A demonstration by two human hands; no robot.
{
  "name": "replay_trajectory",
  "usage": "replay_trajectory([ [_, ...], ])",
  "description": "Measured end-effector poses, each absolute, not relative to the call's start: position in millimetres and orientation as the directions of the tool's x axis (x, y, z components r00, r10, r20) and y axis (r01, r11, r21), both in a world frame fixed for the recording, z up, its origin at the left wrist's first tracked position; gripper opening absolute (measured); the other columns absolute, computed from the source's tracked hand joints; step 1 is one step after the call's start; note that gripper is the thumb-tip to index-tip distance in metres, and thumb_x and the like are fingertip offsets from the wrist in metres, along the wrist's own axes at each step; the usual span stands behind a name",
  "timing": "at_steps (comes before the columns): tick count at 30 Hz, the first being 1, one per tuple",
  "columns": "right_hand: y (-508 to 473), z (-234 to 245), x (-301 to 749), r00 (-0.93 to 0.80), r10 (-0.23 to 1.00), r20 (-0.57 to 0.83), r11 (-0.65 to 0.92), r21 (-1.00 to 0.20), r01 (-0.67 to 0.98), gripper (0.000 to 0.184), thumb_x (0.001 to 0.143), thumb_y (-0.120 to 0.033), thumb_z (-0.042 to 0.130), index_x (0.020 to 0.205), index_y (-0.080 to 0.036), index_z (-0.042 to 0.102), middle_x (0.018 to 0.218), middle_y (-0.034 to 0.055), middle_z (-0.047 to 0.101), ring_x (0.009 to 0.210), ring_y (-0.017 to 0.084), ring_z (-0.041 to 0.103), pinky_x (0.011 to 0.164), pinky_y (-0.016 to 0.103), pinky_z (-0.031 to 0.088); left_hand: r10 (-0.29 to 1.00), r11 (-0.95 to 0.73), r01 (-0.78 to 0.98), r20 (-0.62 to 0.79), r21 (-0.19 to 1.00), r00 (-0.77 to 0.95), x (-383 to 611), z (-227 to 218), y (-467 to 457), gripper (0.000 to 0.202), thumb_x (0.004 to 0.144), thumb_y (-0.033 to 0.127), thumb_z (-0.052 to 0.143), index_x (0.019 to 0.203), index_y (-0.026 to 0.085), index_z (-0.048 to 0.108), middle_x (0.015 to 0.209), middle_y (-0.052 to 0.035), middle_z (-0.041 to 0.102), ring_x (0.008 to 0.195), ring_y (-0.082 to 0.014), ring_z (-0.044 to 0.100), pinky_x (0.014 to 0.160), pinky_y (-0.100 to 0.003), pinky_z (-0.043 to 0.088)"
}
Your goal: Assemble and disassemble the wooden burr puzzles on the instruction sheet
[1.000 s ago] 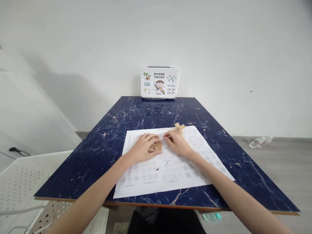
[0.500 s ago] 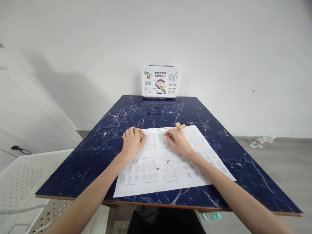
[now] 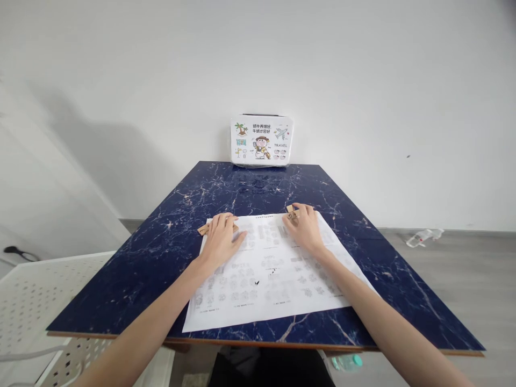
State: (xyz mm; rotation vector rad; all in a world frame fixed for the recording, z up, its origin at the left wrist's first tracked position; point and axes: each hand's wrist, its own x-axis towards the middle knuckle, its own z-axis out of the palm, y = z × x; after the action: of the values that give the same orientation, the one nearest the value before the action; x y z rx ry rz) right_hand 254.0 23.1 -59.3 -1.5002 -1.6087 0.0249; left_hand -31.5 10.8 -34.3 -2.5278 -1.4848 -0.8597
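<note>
Wooden pieces are covered by a left hand at the far left corner of a paper sheet, spread on a blue marbled table. The palm is turned down, the fingers are laid near one another over the wood and the thumb is held well out; whether anything is gripped beneath cannot be told. At the sheet's far right edge, a small wooden block is flanked by the curled thumb and fingers of a right hand; whether it is firmly pinched cannot be told.

The wood is kept at the far edge, it would seem, so that the sheet's middle is left uncovered, and the sheet is apparently laid square to the body so that it can be read. Dark flecks are scattered on it.

Against the wall, a white case is stood upright, its decorated face turned forward. It is printed with "奶牛养得好, 牛奶才会好" and "TRAVEL", beside a palm island, an aeroplane and a cartoon figure in a hat. No brand name can be made out. The wood is marked in black, illegibly; the sheet is filled with rows of faint grey figures, captioned too small to be read.
</note>
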Motion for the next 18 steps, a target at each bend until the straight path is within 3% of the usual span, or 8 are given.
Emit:
replay_trajectory([
  [5,20,-56,253,0.143,0.863,0.485,0.239,-0.640,0.730,0.038,0.095,-0.036,0.057,0.128,-0.017,0.059,0.126,0.0193,0.063,0.116,0.034,0.058,0.098,0.049,0.049,0.780,-0.555,0.786,0.497,0.271,0.379,-27,-29,8,0.028,0.096,0.037,0.064,0.118,0.020,0.060,0.127,-0.0142,0.062,0.123,-0.0352,0.053,0.105,-0.052,0.043],
  [9,14,-46,244,0.052,0.862,0.504,0.366,-0.690,0.624,0.037,0.094,-0.036,0.061,0.127,-0.019,0.058,0.127,0.0170,0.064,0.111,0.031,0.063,0.095,0.046,0.053,0.781,-0.591,0.713,0.489,0.378,0.388,-21,-20,3,0.022,0.097,0.035,0.064,0.114,0.022,0.062,0.122,-0.0103,0.066,0.118,-0.0318,0.058,0.107,-0.050,0.042],
  [12,2,-37,230,-0.071,0.835,0.546,0.501,-0.701,0.508,0.047,0.094,-0.035,0.066,0.136,-0.022,0.052,0.132,0.0151,0.063,0.109,0.028,0.065,0.097,0.044,0.054,0.838,-0.544,0.612,0.414,0.574,0.356,-16,-15,-1,0.022,0.098,0.039,0.063,0.113,0.023,0.065,0.117,-0.0085,0.070,0.112,-0.0290,0.064,0.102,-0.047,0.046],
  [15,-16,-27,215,-0.249,0.769,0.588,0.633,-0.648,0.424,0.052,0.094,-0.033,0.068,0.141,-0.024,0.047,0.136,0.0142,0.062,0.116,0.028,0.064,0.104,0.046,0.051,0.895,-0.414,0.419,0.279,0.808,0.347,-15,-12,-2,0.030,0.101,0.046,0.060,0.121,0.025,0.065,0.125,-0.0095,0.070,0.115,-0.0272,0.066,0.096,-0.041,0.051],
  [18,-34,-18,202,-0.391,0.702,0.595,0.712,-0.609,0.350,0.056,0.096,-0.032,0.068,0.146,-0.027,0.043,0.139,0.0126,0.061,0.125,0.029,0.060,0.109,0.048,0.049,0.860,-0.279,0.158,0.173,0.947,0.480,-18,-8,-2,0.043,0.101,0.055,0.058,0.132,0.026,0.064,0.130,-0.0112,0.069,0.121,-0.0274,0.065,0.097,-0.038,0.053],
])
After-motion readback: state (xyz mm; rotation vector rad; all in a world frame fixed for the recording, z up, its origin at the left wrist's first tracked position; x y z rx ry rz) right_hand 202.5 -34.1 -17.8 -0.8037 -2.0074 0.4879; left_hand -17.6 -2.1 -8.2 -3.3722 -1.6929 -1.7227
